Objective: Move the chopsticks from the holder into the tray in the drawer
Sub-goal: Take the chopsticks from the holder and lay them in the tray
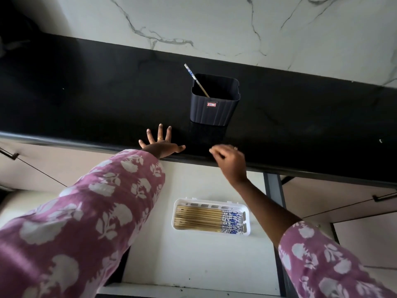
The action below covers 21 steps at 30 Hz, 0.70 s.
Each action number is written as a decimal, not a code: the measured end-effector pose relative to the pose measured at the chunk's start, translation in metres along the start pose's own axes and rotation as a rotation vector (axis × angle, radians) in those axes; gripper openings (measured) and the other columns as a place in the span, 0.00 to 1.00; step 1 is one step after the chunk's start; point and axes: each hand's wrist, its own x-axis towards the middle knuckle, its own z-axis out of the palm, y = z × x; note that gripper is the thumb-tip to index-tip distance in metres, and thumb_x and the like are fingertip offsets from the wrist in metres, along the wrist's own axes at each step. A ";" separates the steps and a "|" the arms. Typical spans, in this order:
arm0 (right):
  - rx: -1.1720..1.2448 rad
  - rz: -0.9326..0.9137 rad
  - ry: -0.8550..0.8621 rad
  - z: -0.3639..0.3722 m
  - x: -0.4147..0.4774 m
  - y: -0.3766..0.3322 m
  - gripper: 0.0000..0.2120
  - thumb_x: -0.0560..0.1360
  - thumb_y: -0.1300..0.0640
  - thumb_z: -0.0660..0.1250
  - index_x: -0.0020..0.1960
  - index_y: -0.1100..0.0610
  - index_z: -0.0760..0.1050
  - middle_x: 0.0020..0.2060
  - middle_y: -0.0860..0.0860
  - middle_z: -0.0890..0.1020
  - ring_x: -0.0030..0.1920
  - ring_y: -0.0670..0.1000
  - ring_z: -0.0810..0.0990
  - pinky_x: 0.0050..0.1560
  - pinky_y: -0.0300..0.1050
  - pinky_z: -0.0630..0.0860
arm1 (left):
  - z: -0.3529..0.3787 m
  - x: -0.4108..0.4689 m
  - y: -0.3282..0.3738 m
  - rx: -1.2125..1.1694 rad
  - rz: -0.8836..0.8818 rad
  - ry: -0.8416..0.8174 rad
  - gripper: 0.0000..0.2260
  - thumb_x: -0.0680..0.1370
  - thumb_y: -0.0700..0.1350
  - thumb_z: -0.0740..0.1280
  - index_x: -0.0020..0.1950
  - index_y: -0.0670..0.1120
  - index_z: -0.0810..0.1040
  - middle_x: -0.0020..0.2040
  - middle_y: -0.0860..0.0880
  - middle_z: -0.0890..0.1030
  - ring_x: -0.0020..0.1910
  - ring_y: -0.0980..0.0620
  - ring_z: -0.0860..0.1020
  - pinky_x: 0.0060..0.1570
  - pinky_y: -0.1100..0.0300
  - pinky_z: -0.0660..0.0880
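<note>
Black holder (214, 104) has one chopstick (196, 80) left; the white tray (247, 214) holds the rest. The left hand (160, 143) rests flat and empty on the counter (86, 93). The right hand (231, 162), loosely curled and empty, probably needs to reach up and pinch that last stick.

A black worktop (86, 87) is backed by white, grey-veined marble wall (214, 22). The ribbed holder (213, 108) is black, with a red label. Tan chopsticks (208, 219) with blue-and-white patterned ends are seen in a white tray (246, 222). Sleeves (86, 211) are mauve with white floral print.
</note>
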 end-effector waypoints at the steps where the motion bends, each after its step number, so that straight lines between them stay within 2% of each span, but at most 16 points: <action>1: 0.010 -0.008 0.077 -0.003 0.016 -0.003 0.02 0.66 0.66 0.75 0.38 0.63 0.83 0.35 0.56 0.86 0.35 0.53 0.85 0.37 0.42 0.79 | 0.000 0.000 0.000 -0.002 -0.001 0.000 0.39 0.72 0.71 0.56 0.75 0.60 0.39 0.76 0.56 0.34 0.74 0.40 0.32 0.68 0.33 0.38; 4: 0.029 0.019 0.221 -0.008 0.061 -0.009 0.01 0.68 0.65 0.74 0.38 0.63 0.83 0.35 0.55 0.86 0.35 0.52 0.85 0.39 0.41 0.77 | -0.001 0.001 0.000 -0.017 -0.001 -0.003 0.40 0.72 0.71 0.56 0.75 0.61 0.39 0.76 0.57 0.34 0.74 0.40 0.32 0.67 0.33 0.37; 7: 0.047 0.062 0.237 -0.007 0.101 -0.012 0.02 0.70 0.63 0.72 0.40 0.63 0.83 0.36 0.55 0.86 0.35 0.53 0.84 0.38 0.42 0.76 | -0.001 0.002 0.000 -0.026 -0.012 -0.004 0.40 0.72 0.71 0.56 0.75 0.61 0.39 0.77 0.57 0.35 0.74 0.41 0.32 0.68 0.33 0.37; 10: 0.081 0.186 0.152 0.003 0.135 -0.011 0.06 0.73 0.63 0.70 0.45 0.64 0.83 0.41 0.58 0.87 0.40 0.55 0.85 0.43 0.44 0.77 | 0.000 0.003 0.000 -0.022 -0.016 -0.004 0.40 0.71 0.71 0.57 0.75 0.61 0.38 0.76 0.58 0.34 0.74 0.41 0.32 0.67 0.33 0.38; 12: 0.087 0.261 0.070 0.012 0.156 -0.008 0.08 0.74 0.62 0.68 0.49 0.64 0.83 0.45 0.58 0.86 0.44 0.55 0.85 0.47 0.40 0.75 | 0.000 0.004 0.000 -0.021 -0.013 -0.011 0.41 0.71 0.71 0.57 0.75 0.61 0.37 0.76 0.58 0.33 0.74 0.41 0.31 0.67 0.33 0.38; 14: 0.080 0.320 -0.022 0.022 0.176 -0.008 0.08 0.74 0.61 0.68 0.50 0.63 0.82 0.46 0.59 0.86 0.46 0.55 0.84 0.43 0.32 0.72 | -0.001 0.005 0.000 -0.017 -0.013 -0.018 0.41 0.71 0.71 0.58 0.75 0.61 0.36 0.75 0.58 0.31 0.74 0.42 0.30 0.67 0.33 0.38; 16: 0.022 0.358 -0.155 0.034 0.194 -0.004 0.08 0.73 0.61 0.69 0.48 0.64 0.83 0.45 0.60 0.86 0.46 0.56 0.83 0.37 0.29 0.71 | -0.001 0.004 0.001 -0.010 -0.021 -0.020 0.42 0.71 0.70 0.58 0.75 0.61 0.36 0.75 0.58 0.31 0.73 0.42 0.30 0.67 0.33 0.38; 19: -0.097 0.398 -0.341 0.054 0.215 0.005 0.08 0.72 0.61 0.70 0.48 0.64 0.82 0.49 0.62 0.83 0.51 0.60 0.81 0.50 0.45 0.78 | -0.003 0.004 0.002 0.002 -0.031 -0.022 0.42 0.71 0.70 0.58 0.75 0.61 0.35 0.75 0.57 0.30 0.74 0.41 0.30 0.68 0.33 0.39; 21: -0.152 0.435 -0.396 0.063 0.224 0.006 0.09 0.72 0.60 0.70 0.51 0.62 0.81 0.54 0.61 0.80 0.54 0.61 0.79 0.53 0.49 0.77 | -0.004 0.003 0.002 0.003 -0.031 -0.031 0.42 0.72 0.70 0.58 0.75 0.60 0.35 0.74 0.57 0.29 0.73 0.41 0.30 0.68 0.33 0.38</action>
